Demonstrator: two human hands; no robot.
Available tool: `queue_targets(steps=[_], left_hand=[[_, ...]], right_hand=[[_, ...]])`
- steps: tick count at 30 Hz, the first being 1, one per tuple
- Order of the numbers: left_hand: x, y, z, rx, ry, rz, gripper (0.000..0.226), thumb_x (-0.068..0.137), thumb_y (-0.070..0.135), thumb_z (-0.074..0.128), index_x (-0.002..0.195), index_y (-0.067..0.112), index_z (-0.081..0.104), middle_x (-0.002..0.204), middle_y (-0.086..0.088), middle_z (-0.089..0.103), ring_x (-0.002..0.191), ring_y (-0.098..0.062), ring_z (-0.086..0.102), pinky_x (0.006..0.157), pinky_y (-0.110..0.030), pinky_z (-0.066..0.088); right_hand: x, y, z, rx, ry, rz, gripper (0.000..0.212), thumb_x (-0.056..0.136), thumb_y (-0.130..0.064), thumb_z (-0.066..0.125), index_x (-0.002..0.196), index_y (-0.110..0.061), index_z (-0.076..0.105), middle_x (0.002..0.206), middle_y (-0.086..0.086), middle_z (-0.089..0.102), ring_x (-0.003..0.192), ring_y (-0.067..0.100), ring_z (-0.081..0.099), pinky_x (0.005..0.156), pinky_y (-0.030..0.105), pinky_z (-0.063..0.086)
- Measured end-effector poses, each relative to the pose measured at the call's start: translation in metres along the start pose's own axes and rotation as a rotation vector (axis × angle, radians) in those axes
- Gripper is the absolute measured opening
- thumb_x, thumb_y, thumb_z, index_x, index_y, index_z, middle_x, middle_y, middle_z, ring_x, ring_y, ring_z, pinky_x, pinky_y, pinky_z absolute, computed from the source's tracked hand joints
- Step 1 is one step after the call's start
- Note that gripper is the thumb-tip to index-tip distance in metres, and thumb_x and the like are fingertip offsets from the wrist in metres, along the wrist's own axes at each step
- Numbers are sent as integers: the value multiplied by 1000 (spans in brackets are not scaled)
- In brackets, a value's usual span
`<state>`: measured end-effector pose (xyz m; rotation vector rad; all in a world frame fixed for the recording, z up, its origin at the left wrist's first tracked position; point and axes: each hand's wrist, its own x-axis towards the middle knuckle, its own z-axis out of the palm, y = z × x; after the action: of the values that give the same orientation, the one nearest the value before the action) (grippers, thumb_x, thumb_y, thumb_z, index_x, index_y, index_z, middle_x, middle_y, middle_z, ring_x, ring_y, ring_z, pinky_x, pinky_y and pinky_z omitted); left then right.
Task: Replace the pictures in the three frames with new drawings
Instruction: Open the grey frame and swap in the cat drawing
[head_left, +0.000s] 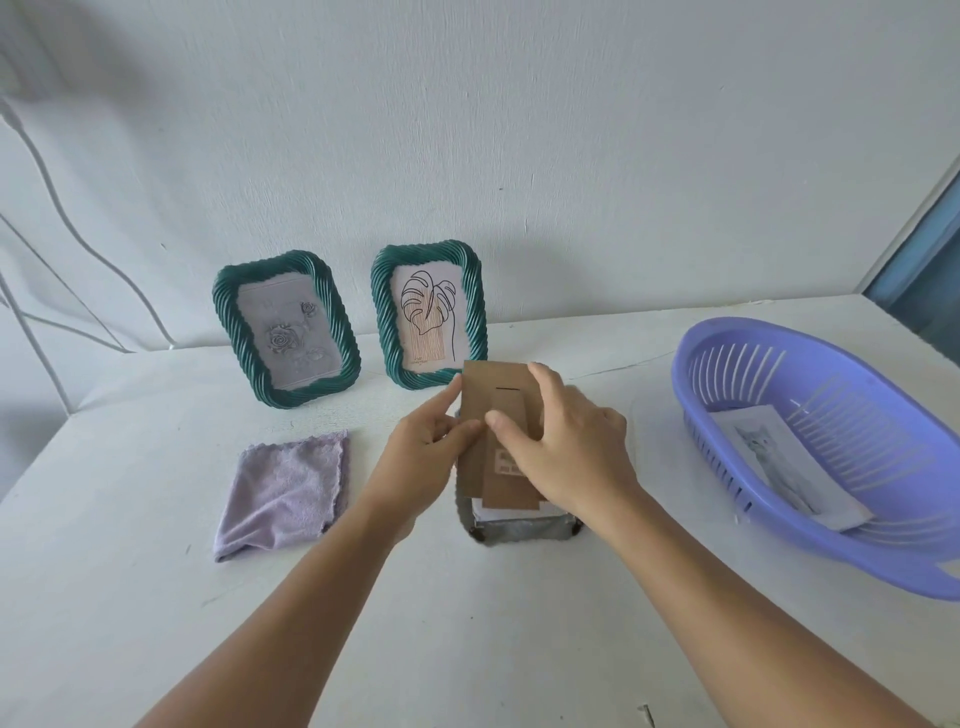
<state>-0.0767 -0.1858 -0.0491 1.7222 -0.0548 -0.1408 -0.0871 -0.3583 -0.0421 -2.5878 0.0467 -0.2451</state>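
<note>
Brown backing board (496, 415) gripped by left hand (423, 447) and right hand (566, 447) over face-down frame (519, 530), mid-tabletop (467, 623).

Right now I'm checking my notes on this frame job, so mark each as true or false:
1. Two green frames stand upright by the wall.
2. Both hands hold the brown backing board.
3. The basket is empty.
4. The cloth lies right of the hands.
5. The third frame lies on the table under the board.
1. True: the rose frame and the leaf frame stand by the wall.
2. True: the left hand and right hand pinch the backing board.
3. False: the basket holds a cat drawing.
4. False: the cloth lies left of the hands.
5. True: the third frame lies flat beneath the board.
</note>
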Motion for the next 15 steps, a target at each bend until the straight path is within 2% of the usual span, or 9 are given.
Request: queue_targets(steps=[2, 4, 6, 7, 9, 10, 11, 13, 15], left_hand=[[0, 1, -10, -52, 28, -17, 58, 101, 14, 62, 153, 29, 42, 81, 7, 74, 87, -4, 72, 90, -22, 55], [0, 3, -21, -82, 54, -25, 56, 101, 9, 60, 152, 26, 43, 67, 15, 68, 69, 4, 67, 70, -10, 51], [-2, 3, -33, -68, 80, -32, 56, 101, 7, 60, 151, 25, 44, 62, 16, 64, 61, 6, 61, 59, -7, 45], [-2, 2, -40, -45, 90, -36, 56, 100, 9, 61, 151, 25, 44, 65, 14, 66, 61, 6, 61, 60, -8, 46], [-5, -2, -52, 39, 103, -41, 60, 99, 14, 64, 153, 29, 42, 78, 2, 73, 73, 0, 66, 75, -18, 53], [-8, -3, -58, 116, 107, -37, 62, 99, 18, 65, 154, 32, 41, 87, -3, 76, 80, -6, 69, 85, -28, 54], [-10, -5, -63, 210, 111, -34, 62, 99, 21, 66, 153, 37, 40, 93, -5, 76, 80, -10, 69, 84, -33, 54], [-12, -8, -74, 373, 114, -48, 59, 98, 26, 66, 148, 46, 40, 94, -5, 74, 59, -8, 61, 56, -33, 47], [-13, -15, -85, 414, 100, -76, 57, 98, 26, 65, 147, 47, 44, 87, -7, 70, 47, -10, 54, 42, -28, 39]], right_hand=[[8, 4, 1, 52, -30, 37, 69, 97, -67, 38, 156, -37, 21, 128, 0, 51, 126, 23, 48, 113, 48, 28], [16, 6, 2, 149, -134, 37, 67, 101, -60, 39, 160, -39, 14, 128, -4, 50, 124, 18, 50, 112, 46, 32], [19, 5, 7, 333, -285, -3, 68, 103, -51, 46, 160, -42, 11, 116, -11, 58, 108, 12, 58, 103, 40, 42], [19, 2, 10, 414, -335, -25, 69, 103, -46, 50, 160, -43, 11, 106, -13, 60, 98, 9, 60, 97, 35, 45], [20, -3, 19, 486, -355, -54, 72, 102, -39, 55, 159, -42, 12, 92, -12, 58, 86, 8, 59, 89, 31, 47], [21, -6, 25, 496, -352, -56, 73, 101, -38, 57, 159, -42, 13, 90, -10, 58, 85, 9, 59, 90, 32, 48], [21, -10, 30, 498, -358, -57, 74, 100, -38, 58, 159, -42, 13, 89, -8, 58, 86, 11, 61, 93, 35, 49], [21, -16, 39, 466, -386, -65, 78, 97, -42, 61, 159, -44, 13, 89, -9, 59, 89, 11, 62, 97, 41, 49], [20, -22, 43, 364, -416, -83, 83, 94, -46, 64, 159, -43, 13, 91, -14, 58, 92, 8, 60, 101, 40, 45]])
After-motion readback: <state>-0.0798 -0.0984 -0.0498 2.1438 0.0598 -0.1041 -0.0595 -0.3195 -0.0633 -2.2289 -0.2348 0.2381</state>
